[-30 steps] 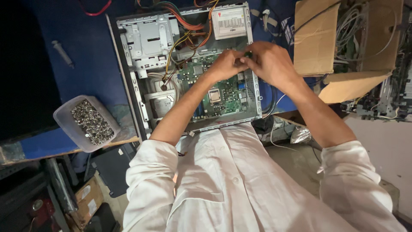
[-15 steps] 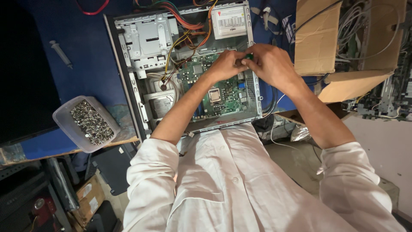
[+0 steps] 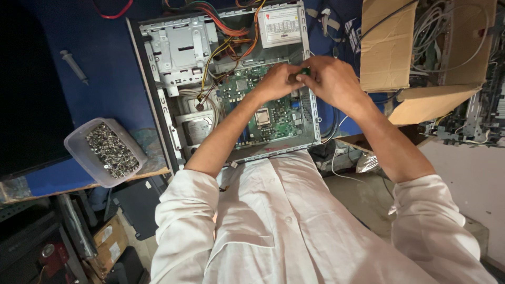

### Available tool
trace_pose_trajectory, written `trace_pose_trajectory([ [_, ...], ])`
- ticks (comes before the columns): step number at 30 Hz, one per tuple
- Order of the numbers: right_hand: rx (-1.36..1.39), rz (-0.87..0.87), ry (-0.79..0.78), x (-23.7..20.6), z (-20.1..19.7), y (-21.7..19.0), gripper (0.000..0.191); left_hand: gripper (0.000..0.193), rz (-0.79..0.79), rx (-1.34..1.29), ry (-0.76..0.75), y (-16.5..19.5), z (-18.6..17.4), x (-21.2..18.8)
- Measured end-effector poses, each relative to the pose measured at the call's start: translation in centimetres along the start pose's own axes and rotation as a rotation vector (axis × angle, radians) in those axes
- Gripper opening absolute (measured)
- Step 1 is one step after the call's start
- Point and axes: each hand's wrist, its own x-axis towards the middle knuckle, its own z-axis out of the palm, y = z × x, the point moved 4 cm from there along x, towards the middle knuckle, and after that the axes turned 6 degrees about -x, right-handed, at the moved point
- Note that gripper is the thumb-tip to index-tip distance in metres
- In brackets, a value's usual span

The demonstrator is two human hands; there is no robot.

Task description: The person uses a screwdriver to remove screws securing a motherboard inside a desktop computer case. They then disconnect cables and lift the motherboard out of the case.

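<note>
Blue bench [image 3: 110, 63] | open computer case [image 3: 231, 84], green motherboard [image 3: 268, 113] | both hands [image 3: 310, 79] pinching small green part [image 3: 304, 71]

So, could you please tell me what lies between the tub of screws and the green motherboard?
In the head view, the open case's metal side rail and a silver hard drive lie between the tub of screws and the motherboard.
</note>
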Motion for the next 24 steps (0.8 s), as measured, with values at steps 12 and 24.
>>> trace_pose_trajectory([
  [12,-0.013,-0.015,0.017,-0.2,-0.3,-0.1,0.024,0.030,0.040,0.006,0.004,1.2,-0.4,-0.1],
  [24,-0.036,-0.053,0.028,0.1,-0.9,-0.4,0.023,0.031,0.018,0.027,-0.008,1.5,-0.7,0.2],
])
